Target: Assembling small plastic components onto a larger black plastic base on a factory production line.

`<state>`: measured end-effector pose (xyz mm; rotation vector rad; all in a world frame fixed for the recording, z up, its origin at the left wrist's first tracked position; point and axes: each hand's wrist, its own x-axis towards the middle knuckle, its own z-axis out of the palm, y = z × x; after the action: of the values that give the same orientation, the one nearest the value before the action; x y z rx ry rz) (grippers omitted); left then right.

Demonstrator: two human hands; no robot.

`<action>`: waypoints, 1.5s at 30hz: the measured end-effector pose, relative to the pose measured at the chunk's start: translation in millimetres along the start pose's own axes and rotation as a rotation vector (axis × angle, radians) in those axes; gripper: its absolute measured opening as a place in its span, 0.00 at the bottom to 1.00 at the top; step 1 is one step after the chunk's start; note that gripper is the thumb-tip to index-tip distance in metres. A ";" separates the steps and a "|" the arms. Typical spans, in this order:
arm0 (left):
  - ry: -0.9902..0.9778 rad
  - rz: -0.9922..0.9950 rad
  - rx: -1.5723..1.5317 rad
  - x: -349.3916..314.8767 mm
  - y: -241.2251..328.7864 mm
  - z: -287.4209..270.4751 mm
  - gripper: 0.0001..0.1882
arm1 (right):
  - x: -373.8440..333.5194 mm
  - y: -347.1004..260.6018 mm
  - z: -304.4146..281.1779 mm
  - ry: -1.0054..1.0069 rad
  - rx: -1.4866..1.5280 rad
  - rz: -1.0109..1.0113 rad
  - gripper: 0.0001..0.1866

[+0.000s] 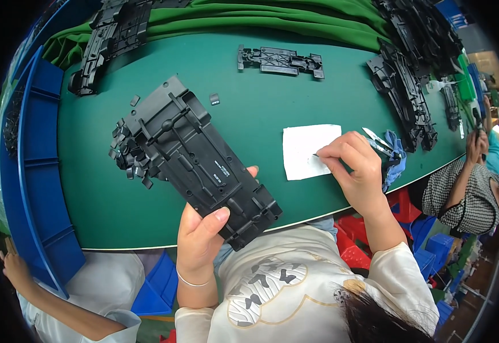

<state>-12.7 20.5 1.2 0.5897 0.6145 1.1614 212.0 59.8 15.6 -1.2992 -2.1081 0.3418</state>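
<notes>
My left hand grips a black plastic model-car chassis near its lower end, thumb on the face toward me, the chassis tilted up to the left above the table. My right hand is closed in a pinch over a white sheet of paper; a tiny dark bit shows at its fingertips, too small to name. Faint small marks or specks show on the paper. Behind the chassis lies a pile of small black plastic pieces. One loose small black piece lies just right of the chassis's top.
Another black chassis lies at the table's far side. Stacked black chassis parts stand at the far left and right. Tweezers and a blue cloth are right of the paper. A blue tray borders the left; other people sit on both sides.
</notes>
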 end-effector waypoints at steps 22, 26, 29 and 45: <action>0.024 -0.011 -0.020 -0.7 0.3 1.5 0.25 | -3.7 -3.5 -10.6 0.112 0.866 0.520 0.05; 0.039 -0.002 -0.010 -2.3 0.0 0.6 0.25 | -5.2 -3.8 -18.4 0.079 1.148 0.560 0.06; 0.031 0.006 -0.006 -1.8 -0.2 0.3 0.25 | -6.7 -3.3 -20.2 0.047 1.256 0.549 0.06; -0.053 0.182 0.223 -5.4 -8.7 2.4 0.23 | -8.3 -33.3 9.2 0.059 0.306 -0.162 0.15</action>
<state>-6.8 12.6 -2.5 0.8793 0.6596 1.2515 185.3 37.6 22.7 -0.9452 -2.0023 0.5252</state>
